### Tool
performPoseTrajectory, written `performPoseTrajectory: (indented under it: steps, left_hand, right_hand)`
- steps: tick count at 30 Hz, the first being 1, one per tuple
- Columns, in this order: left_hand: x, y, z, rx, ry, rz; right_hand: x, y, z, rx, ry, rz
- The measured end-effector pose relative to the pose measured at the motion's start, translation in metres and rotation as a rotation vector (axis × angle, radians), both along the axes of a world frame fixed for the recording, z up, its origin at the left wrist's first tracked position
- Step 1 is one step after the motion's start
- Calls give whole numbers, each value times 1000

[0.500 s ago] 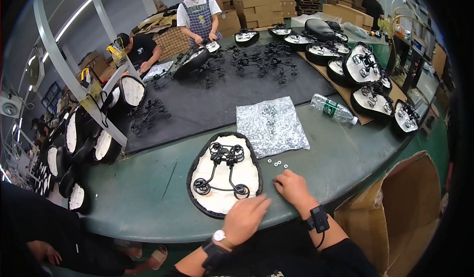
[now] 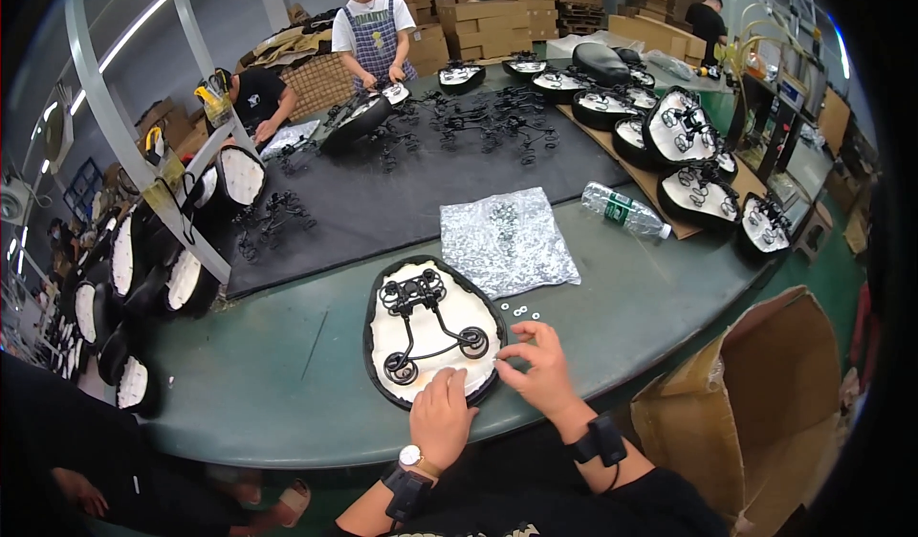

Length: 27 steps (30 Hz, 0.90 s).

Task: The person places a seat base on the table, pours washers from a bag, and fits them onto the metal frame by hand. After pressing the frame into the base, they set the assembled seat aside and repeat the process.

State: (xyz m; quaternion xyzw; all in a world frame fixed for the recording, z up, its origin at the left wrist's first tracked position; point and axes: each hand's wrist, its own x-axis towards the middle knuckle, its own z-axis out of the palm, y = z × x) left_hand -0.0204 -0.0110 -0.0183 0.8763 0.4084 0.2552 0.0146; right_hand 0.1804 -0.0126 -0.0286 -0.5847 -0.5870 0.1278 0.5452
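Note:
An upturned saddle (image 2: 432, 331) with a black rim and cream underside lies on the green table in front of me. A black wire spring frame (image 2: 445, 353) with coiled corners rests on that underside. My left hand (image 2: 442, 413) lies on the saddle's near edge, fingers stretched out flat. By the saddle's right edge, my right hand (image 2: 537, 370) is closed in a pinch of thumb and forefinger. What it pinches is too small to make out. Several small white washers (image 2: 521, 311) lie just beyond the right hand.
A clear bag of small metal parts (image 2: 510, 242) and a plastic bottle (image 2: 625, 210) lie beyond the saddle. Black spring frames (image 2: 492, 121) cover the dark mat. Saddles stand along both sides. An open cardboard box (image 2: 688, 398) is at right. Co-workers are across the table.
My left hand has come down onto the saddle's near edge. The right hand has moved from the table to the saddle's right edge. The saddle and frame have turned slightly.

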Motion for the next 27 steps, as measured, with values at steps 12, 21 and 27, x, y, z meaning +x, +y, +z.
performPoseTrajectory:
  steps: [12,21,27]
  left_hand:
    - [9,29,8,-251,67,-24]
    - [-3,27,9,-151,-347,-55]
    - [-2,16,14,-246,-532,-134]
  right_hand:
    - [-7,21,-12,73,-408,-167]
    - [-24,0,6,63,-266,-101]
    - [-29,-23,-1,-276,419,190]
